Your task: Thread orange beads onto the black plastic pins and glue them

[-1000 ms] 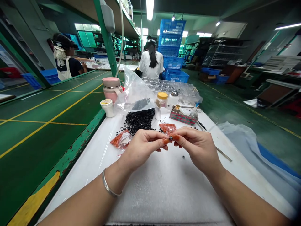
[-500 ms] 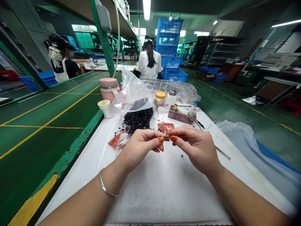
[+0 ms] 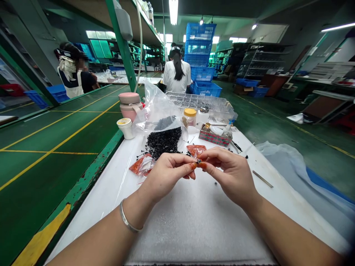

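Over the white tabletop (image 3: 194, 221), my left hand (image 3: 169, 171) and my right hand (image 3: 226, 168) meet fingertip to fingertip. Between them is a small dark part (image 3: 199, 161), pinched by thumb and forefinger of each hand; its exact kind is too small to make out. Behind the hands lies a heap of black stemmed pieces (image 3: 163, 140), spilling from a clear plastic bag (image 3: 158, 105). One bag of small orange pieces (image 3: 137, 166) is left of my left hand, and a second orange bag (image 3: 195, 149) sits just beyond my fingertips. A tiny dark piece (image 3: 215, 183) rests on the table below them.
A pink cup (image 3: 129, 105), a white tub (image 3: 125, 128), a yellow-lidded jar (image 3: 190, 117) and a patterned box (image 3: 213, 136) stand farther back. Behind them is a clear compartment tray (image 3: 199, 101). A metal strip (image 3: 263, 178) lies at right. Two people sit beyond, near stacked blue crates (image 3: 199, 55).
My fingertips have drawn closer together around the small dark part, covering more of it. The right hand has shifted slightly left. The view has moved a little.
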A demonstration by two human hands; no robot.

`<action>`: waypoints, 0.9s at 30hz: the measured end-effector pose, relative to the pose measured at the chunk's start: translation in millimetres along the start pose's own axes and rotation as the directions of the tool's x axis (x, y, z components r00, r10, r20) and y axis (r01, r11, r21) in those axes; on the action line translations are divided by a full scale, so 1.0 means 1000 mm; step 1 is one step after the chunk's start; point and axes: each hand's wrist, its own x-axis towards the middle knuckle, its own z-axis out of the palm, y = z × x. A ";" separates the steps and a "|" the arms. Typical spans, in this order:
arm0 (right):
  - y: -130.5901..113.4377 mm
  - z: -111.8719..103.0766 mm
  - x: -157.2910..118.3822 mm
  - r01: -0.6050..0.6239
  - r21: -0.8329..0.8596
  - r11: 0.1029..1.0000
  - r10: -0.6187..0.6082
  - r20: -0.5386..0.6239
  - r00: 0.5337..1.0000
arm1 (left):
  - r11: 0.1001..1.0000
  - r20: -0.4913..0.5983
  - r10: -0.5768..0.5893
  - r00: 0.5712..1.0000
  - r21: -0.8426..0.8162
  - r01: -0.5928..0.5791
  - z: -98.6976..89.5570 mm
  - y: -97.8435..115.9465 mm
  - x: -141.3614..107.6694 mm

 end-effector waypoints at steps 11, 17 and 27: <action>0.006 0.000 -0.003 0.025 0.016 1.000 -0.026 0.027 0.999 | 1.000 0.054 -0.009 0.999 -0.022 0.010 -0.001 0.001 0.000; 0.003 0.000 -0.001 0.068 0.007 0.998 -0.068 0.051 0.996 | 0.998 0.074 -0.033 0.997 -0.055 0.038 -0.001 -0.001 0.001; 0.000 0.000 0.001 -0.059 0.088 0.994 0.059 0.002 0.998 | 1.000 -0.007 0.002 1.000 0.010 -0.002 0.000 0.000 0.001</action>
